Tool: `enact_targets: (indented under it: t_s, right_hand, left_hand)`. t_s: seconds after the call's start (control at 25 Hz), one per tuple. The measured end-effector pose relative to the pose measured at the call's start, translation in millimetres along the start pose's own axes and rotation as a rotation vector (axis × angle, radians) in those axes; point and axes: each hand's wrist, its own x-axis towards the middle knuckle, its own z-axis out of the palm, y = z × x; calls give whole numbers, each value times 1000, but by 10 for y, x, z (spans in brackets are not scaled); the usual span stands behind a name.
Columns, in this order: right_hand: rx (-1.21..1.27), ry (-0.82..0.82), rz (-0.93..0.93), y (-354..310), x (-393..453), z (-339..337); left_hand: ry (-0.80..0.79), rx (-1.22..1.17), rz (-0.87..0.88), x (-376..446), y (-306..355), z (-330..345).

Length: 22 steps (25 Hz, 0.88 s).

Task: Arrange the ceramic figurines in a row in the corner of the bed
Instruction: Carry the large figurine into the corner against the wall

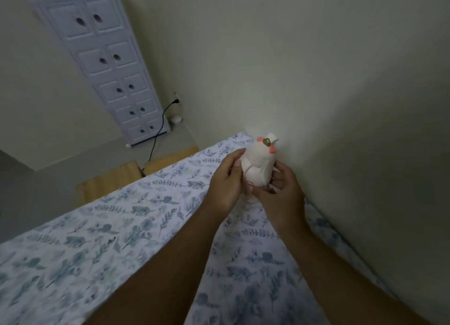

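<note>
A white ceramic figurine [258, 164] with pink patches and a small brown knob on top is held upright above the bed [102, 239], near the bed's far corner by the wall. My left hand [225, 185] grips its left side. My right hand [280, 193] cups its right side and base. A thin red thread hangs at the figurine's lower left. Something pale shows just below my hands, mostly hidden. I see no other figurine clearly.
The bed has a white sheet with blue leaf print. A pale wall [341, 105] runs along its right edge. Beyond the bed's end stand a wooden piece [109, 181], a tall white cabinet [109, 66] and a black cable [158, 134] plugged into the wall.
</note>
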Motion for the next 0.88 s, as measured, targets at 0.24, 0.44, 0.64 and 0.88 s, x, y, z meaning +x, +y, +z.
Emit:
enact_targets:
  t_s: [0.24, 0.44, 0.64, 0.88]
  right_hand:
    - [16, 128, -62, 225, 721, 89]
    - [25, 160, -90, 373, 907, 179]
    - [-27, 155, -130, 500, 945, 199]
    - [-25, 143, -177, 632, 935, 228]
  left_hand:
    - [-6, 13, 16, 840, -62, 252]
    - [1, -34, -4, 1060, -202, 304]
    - [-3, -46, 41, 1089, -299, 341]
    - [-5, -34, 41, 1080, -315, 341]
